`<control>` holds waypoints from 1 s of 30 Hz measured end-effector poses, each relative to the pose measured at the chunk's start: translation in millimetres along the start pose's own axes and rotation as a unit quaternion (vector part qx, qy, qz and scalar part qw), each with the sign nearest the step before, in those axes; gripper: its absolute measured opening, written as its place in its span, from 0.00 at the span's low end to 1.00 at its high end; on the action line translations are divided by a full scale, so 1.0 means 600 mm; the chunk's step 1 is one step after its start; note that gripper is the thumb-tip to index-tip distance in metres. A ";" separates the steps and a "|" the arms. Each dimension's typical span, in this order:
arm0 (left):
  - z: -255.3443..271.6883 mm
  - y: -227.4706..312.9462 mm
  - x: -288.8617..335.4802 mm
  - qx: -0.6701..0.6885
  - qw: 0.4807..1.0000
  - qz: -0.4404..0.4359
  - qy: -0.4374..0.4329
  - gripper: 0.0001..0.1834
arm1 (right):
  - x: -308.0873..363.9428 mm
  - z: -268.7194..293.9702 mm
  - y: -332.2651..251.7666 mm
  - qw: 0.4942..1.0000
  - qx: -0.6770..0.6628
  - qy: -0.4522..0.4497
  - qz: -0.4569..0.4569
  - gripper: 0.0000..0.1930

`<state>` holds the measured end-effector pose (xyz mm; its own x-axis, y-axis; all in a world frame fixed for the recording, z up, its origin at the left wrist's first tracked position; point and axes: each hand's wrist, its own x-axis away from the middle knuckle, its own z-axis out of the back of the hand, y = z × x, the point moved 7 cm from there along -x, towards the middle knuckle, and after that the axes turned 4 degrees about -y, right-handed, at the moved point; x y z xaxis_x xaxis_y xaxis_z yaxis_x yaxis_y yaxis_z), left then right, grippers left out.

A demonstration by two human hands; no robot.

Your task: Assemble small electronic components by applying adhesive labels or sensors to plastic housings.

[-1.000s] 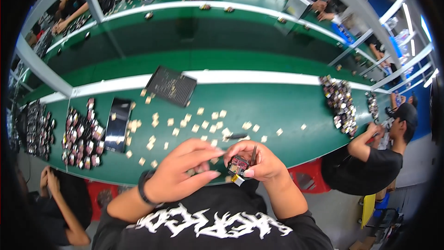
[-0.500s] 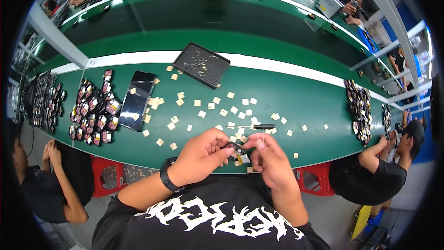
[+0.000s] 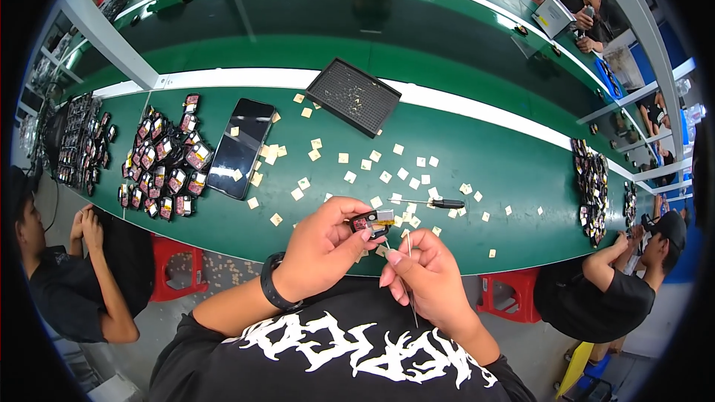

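Observation:
In my left hand point(image 3: 322, 248), closed at the table's near edge, is a small black electronic unit point(image 3: 371, 225) with a silver and yellow part on it. The left fingers cover some of the unit. A pair of thin metal tweezers point(image 3: 409, 299) is pinched in my right hand point(image 3: 428, 277), with the tips close to the unit's lower right side. Whether the tips touch it, I cannot tell. Just beyond the hands lies a screwdriver point(image 3: 447, 203) with a black handle, among many small cream square pieces point(image 3: 385, 176).
A black ribbed tray point(image 3: 354, 97) lies at the far table edge. To the left are a dark phone point(image 3: 242, 149) and a pile of similar units point(image 3: 160, 160); another pile point(image 3: 590, 193) lies right. Co-workers sit on both sides. Beyond a white rail runs a green conveyor point(image 3: 313, 15).
The unit has been turned and raised slightly in my left hand. My right hand has dropped lower, and the tweezers now point up toward the unit. The whole view has shifted a little.

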<state>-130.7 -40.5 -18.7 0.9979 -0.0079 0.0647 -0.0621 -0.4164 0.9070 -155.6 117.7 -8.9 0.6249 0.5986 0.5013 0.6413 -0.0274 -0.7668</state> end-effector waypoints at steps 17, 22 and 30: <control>-0.009 0.006 0.007 -0.026 0.999 0.042 0.004 0.21 | -0.005 0.008 0.008 0.994 0.016 0.057 0.087 0.10; -0.009 -0.002 0.009 0.037 0.997 0.069 0.005 0.21 | 0.007 0.027 0.004 0.989 0.057 0.065 0.117 0.09; -0.024 0.015 0.011 -0.137 0.989 0.047 -0.021 0.18 | -0.002 0.030 -0.042 0.953 0.203 0.097 0.202 0.12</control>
<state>-125.1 -31.0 -3.9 0.9870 -0.0756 0.1419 -0.1519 -0.1491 0.9771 -180.4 132.2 2.8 0.8799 0.4448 0.1670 0.1310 0.1108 -0.9852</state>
